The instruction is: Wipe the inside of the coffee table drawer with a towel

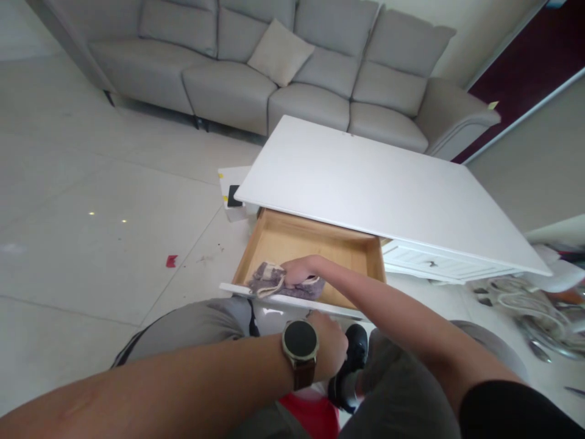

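A white drawer with a bare wooden inside (292, 241) is pulled out from the white coffee table (384, 183). My right hand (300, 271) reaches into it, fingers closed on a grey and beige cloth (266, 280). The cloth is bunched up and lies along the inner side of the drawer front (292, 300). Below that front is my left hand (329, 344), wearing a round watch (300, 339) on its wrist. The left fingers look curled near the drawer's outer face; whether they grip anything is hidden.
A second drawer (429, 262) is closed on the right. A white box (235, 212) with a dark flat object (234, 196) stands left of the table. A red scrap (171, 261) lies on the floor, coiled hoses (521, 302) at right. A grey sofa (311, 103) stands behind.
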`<state>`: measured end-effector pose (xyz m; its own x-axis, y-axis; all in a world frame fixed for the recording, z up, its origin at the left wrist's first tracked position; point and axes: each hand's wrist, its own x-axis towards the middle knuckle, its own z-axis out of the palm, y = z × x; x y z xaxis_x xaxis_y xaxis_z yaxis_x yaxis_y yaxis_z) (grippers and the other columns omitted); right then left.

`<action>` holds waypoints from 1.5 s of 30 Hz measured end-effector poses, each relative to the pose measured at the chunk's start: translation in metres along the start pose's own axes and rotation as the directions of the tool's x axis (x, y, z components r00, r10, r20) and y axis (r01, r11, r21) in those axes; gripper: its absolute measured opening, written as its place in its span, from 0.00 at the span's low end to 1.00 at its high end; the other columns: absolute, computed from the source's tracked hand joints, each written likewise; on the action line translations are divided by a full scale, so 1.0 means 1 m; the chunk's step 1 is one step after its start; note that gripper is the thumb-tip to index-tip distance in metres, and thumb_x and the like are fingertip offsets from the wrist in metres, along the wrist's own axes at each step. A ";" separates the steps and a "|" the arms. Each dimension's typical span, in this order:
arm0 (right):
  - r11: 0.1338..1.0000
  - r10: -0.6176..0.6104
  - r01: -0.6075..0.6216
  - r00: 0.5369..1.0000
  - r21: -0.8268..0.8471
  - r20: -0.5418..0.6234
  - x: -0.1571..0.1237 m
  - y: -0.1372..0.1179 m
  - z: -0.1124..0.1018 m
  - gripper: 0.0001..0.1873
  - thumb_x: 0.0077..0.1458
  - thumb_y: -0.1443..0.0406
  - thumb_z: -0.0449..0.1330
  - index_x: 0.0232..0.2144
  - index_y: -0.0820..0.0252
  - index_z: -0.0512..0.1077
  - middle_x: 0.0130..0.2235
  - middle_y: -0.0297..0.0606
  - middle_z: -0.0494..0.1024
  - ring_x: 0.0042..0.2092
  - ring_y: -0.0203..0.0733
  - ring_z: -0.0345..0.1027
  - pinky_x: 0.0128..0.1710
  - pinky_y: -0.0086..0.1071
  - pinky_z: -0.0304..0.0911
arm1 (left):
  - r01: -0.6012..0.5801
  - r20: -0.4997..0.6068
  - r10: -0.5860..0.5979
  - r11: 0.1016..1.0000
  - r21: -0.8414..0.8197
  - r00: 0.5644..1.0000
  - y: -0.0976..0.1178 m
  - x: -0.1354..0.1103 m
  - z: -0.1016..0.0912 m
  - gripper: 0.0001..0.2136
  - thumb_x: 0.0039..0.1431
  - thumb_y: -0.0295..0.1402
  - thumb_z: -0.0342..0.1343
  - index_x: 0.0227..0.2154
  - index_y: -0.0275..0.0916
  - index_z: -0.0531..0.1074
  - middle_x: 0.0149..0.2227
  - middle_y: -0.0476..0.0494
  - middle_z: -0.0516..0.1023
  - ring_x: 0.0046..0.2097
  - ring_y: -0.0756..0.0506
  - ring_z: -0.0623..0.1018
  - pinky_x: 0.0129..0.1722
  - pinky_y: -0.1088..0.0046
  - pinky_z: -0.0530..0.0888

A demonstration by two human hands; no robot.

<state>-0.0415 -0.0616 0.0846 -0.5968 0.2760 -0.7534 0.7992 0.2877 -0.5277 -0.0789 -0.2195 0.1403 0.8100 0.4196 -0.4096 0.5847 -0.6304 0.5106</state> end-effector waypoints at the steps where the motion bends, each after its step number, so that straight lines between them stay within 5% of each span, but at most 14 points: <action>1: 0.999 0.041 -0.041 0.999 -0.029 0.006 -0.013 0.011 0.003 0.22 0.35 0.69 0.61 0.38 0.64 0.78 0.41 0.46 0.84 0.39 0.51 0.79 0.33 0.34 0.72 | -0.002 0.010 0.002 1.000 0.013 1.000 0.000 0.000 0.001 0.19 0.66 0.32 0.47 0.44 0.30 0.84 0.44 0.24 0.82 0.46 0.28 0.83 0.42 0.46 0.79; 6: 0.947 0.304 -0.304 0.953 -0.102 -0.020 -0.086 0.082 0.025 0.11 0.33 0.68 0.62 0.26 0.60 0.75 0.29 0.40 0.80 0.35 0.52 0.77 0.33 0.38 0.71 | -0.029 0.034 0.028 0.999 0.033 0.999 0.000 0.001 0.011 0.14 0.62 0.31 0.52 0.40 0.35 0.84 0.43 0.30 0.84 0.46 0.31 0.84 0.42 0.49 0.81; 11: 0.831 0.548 -0.553 0.833 -0.060 -0.073 -0.148 0.140 0.045 0.10 0.28 0.72 0.60 0.21 0.58 0.71 0.25 0.40 0.77 0.34 0.54 0.77 0.34 0.41 0.70 | -0.007 0.017 0.006 1.000 0.025 1.000 -0.001 0.002 0.005 0.14 0.63 0.31 0.53 0.42 0.35 0.83 0.46 0.27 0.83 0.50 0.30 0.82 0.45 0.49 0.80; 14: 0.846 0.527 -0.533 0.838 -0.003 -0.141 -0.167 0.154 0.045 0.13 0.31 0.71 0.59 0.26 0.59 0.74 0.31 0.44 0.81 0.38 0.55 0.78 0.37 0.40 0.69 | 0.032 -0.027 -0.031 0.998 0.053 0.999 -0.002 0.001 -0.004 0.15 0.64 0.28 0.52 0.46 0.34 0.82 0.50 0.28 0.81 0.56 0.31 0.78 0.49 0.51 0.77; 18: 0.935 0.349 -0.350 0.881 0.057 -0.319 -0.179 0.160 0.032 0.23 0.34 0.70 0.59 0.38 0.61 0.78 0.42 0.46 0.85 0.44 0.55 0.78 0.43 0.39 0.69 | 0.120 -0.017 -0.119 0.988 0.096 0.993 -0.005 -0.003 -0.011 0.17 0.66 0.29 0.50 0.51 0.34 0.80 0.56 0.27 0.77 0.60 0.31 0.74 0.49 0.55 0.75; 21: 0.971 0.221 -0.237 0.873 0.018 -0.434 -0.194 0.156 0.017 0.28 0.40 0.70 0.58 0.47 0.59 0.79 0.49 0.44 0.85 0.49 0.54 0.77 0.50 0.38 0.68 | 0.157 0.004 -0.159 0.982 0.105 0.987 -0.011 -0.003 -0.012 0.19 0.65 0.29 0.51 0.56 0.38 0.77 0.63 0.29 0.73 0.62 0.30 0.73 0.51 0.55 0.74; 25: 0.915 0.209 -0.376 0.749 -0.144 -0.629 -0.221 0.143 -0.001 0.26 0.52 0.67 0.59 0.54 0.54 0.79 0.51 0.43 0.84 0.50 0.55 0.77 0.50 0.39 0.67 | 0.198 0.000 -0.200 0.973 0.121 0.980 -0.027 0.007 -0.010 0.28 0.61 0.31 0.56 0.66 0.46 0.69 0.72 0.28 0.61 0.64 0.23 0.71 0.50 0.49 0.74; 28: 0.792 0.188 -0.551 0.629 -0.263 -0.754 -0.228 0.143 0.001 0.27 0.57 0.66 0.59 0.59 0.51 0.76 0.55 0.45 0.82 0.53 0.59 0.76 0.49 0.44 0.69 | 0.181 0.055 -0.189 0.975 0.125 0.980 -0.039 0.017 -0.009 0.28 0.56 0.33 0.60 0.62 0.50 0.72 0.66 0.29 0.69 0.57 0.25 0.77 0.47 0.50 0.75; 31: 0.762 0.137 -0.524 0.704 -0.379 -0.697 -0.213 0.162 0.024 0.34 0.57 0.72 0.56 0.64 0.48 0.73 0.66 0.44 0.74 0.64 0.61 0.67 0.54 0.49 0.70 | 0.125 0.097 -0.136 0.985 0.115 0.986 -0.045 0.025 -0.007 0.25 0.57 0.33 0.59 0.59 0.49 0.75 0.61 0.31 0.74 0.52 0.30 0.81 0.46 0.53 0.77; 34: 0.742 0.270 -0.538 0.787 -0.401 -0.555 -0.187 0.191 0.056 0.35 0.54 0.76 0.56 0.60 0.46 0.78 0.70 0.41 0.68 0.72 0.70 0.52 0.56 0.61 0.68 | 0.105 0.101 -0.118 0.987 0.124 0.988 -0.046 0.028 -0.004 0.21 0.57 0.35 0.60 0.54 0.46 0.78 0.59 0.31 0.75 0.52 0.30 0.81 0.45 0.53 0.78; 37: 0.719 0.273 -0.523 0.818 -0.458 -0.507 -0.166 0.210 0.080 0.27 0.51 0.76 0.59 0.49 0.52 0.84 0.68 0.47 0.71 0.75 0.73 0.43 0.63 0.74 0.52 | 0.103 0.077 -0.113 0.987 0.125 0.991 -0.046 0.029 -0.002 0.18 0.58 0.34 0.59 0.51 0.41 0.80 0.58 0.30 0.76 0.51 0.30 0.81 0.45 0.52 0.79; 40: 0.742 0.142 -0.381 0.894 -0.552 -0.426 -0.154 0.214 0.091 0.18 0.48 0.76 0.61 0.37 0.58 0.85 0.53 0.52 0.83 0.73 0.65 0.52 0.69 0.68 0.39 | 0.094 0.055 -0.102 0.988 0.124 0.993 -0.047 0.027 0.000 0.16 0.59 0.32 0.58 0.49 0.38 0.81 0.57 0.30 0.77 0.50 0.30 0.82 0.44 0.52 0.79; 45: 0.845 0.157 -0.318 0.917 -0.431 -0.368 -0.138 0.210 0.100 0.11 0.41 0.78 0.64 0.21 0.58 0.78 0.39 0.47 0.85 0.64 0.57 0.67 0.70 0.56 0.39 | 0.094 0.052 -0.102 0.986 0.135 0.993 -0.046 0.022 -0.001 0.16 0.61 0.30 0.56 0.50 0.38 0.80 0.57 0.31 0.77 0.51 0.31 0.82 0.45 0.52 0.79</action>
<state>0.2158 -0.1313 0.0391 -0.4477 0.6355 -0.6291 0.8341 0.5503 -0.0378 -0.0879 -0.1803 0.1085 0.7431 0.4471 -0.4978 0.6467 -0.6709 0.3629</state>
